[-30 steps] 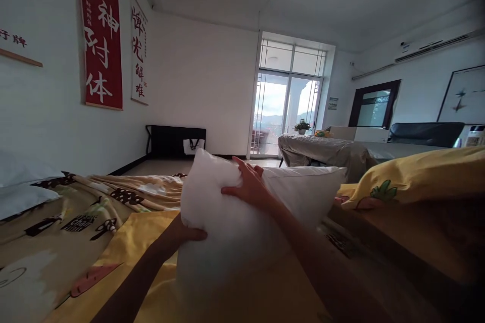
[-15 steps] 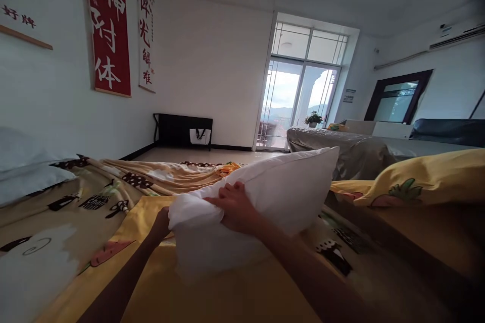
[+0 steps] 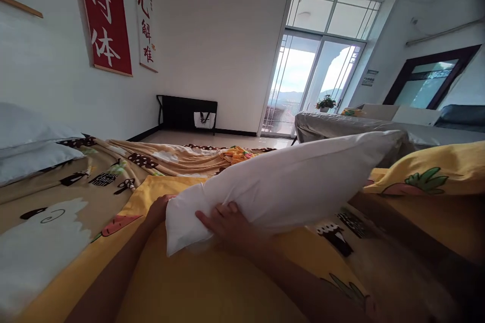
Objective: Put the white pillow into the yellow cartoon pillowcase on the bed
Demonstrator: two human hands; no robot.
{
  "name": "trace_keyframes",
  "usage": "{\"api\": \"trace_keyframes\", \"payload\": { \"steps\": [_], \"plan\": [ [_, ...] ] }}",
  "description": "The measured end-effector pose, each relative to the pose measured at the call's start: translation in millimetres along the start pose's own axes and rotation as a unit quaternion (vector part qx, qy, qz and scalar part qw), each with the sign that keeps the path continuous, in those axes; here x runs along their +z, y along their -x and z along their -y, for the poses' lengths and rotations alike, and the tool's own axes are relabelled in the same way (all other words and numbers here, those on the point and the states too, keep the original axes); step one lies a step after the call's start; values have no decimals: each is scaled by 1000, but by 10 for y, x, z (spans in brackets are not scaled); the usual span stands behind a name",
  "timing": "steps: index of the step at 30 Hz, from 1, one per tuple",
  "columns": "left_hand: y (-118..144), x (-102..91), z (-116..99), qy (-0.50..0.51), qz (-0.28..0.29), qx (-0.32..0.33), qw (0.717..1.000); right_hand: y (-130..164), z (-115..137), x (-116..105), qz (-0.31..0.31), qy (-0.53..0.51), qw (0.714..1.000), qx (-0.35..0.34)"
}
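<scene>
A plump white pillow (image 3: 299, 181) slants across the middle of the head view, its far right corner raised. My left hand (image 3: 159, 211) is closed at the pillow's left end, its fingers mostly hidden behind the edge. Along the near lower side, my right hand (image 3: 229, 224) grips the pillow with its fingers bent over the white cloth. Beneath both hands spreads a yellow cloth (image 3: 197, 287) with carrot prints, lying over a beige patterned bedsheet (image 3: 87, 212).
White pillows (image 3: 34, 156) lie at the left by the wall. A yellow carrot-print bundle (image 3: 450, 166) sits at the right. Beyond are a plastic-covered piece of furniture (image 3: 341, 123), a black low stand (image 3: 178, 113) and a glass door (image 3: 303, 81).
The pillow has tipped flatter and now reaches farther right. My right hand has moved down slightly with it. The camera view has tilted downward.
</scene>
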State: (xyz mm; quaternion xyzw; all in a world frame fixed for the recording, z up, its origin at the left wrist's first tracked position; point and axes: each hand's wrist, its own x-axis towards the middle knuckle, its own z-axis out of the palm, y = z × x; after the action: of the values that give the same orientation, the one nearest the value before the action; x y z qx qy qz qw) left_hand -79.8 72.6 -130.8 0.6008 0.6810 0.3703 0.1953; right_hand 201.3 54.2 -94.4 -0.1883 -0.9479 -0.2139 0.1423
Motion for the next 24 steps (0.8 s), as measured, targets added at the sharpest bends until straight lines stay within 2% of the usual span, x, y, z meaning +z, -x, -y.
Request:
{"api": "trace_keyframes", "payload": {
  "steps": [5,9,14,19,24],
  "plan": [
    [23,3,-15,-115,18,44,992,-4,-109,141,1,37,999,7],
    [52,-45,-24,-165,25,70,984,-58,-177,188,12,47,999,5],
    [122,-152,-52,-169,18,78,982,-129,-241,276,-13,53,999,-4],
    [293,-167,-74,-154,-1,91,984,-187,-253,415,-47,87,995,-4],
    [531,-256,-135,-114,-79,159,978,-236,-314,379,-79,124,989,-30]
  ]
}}
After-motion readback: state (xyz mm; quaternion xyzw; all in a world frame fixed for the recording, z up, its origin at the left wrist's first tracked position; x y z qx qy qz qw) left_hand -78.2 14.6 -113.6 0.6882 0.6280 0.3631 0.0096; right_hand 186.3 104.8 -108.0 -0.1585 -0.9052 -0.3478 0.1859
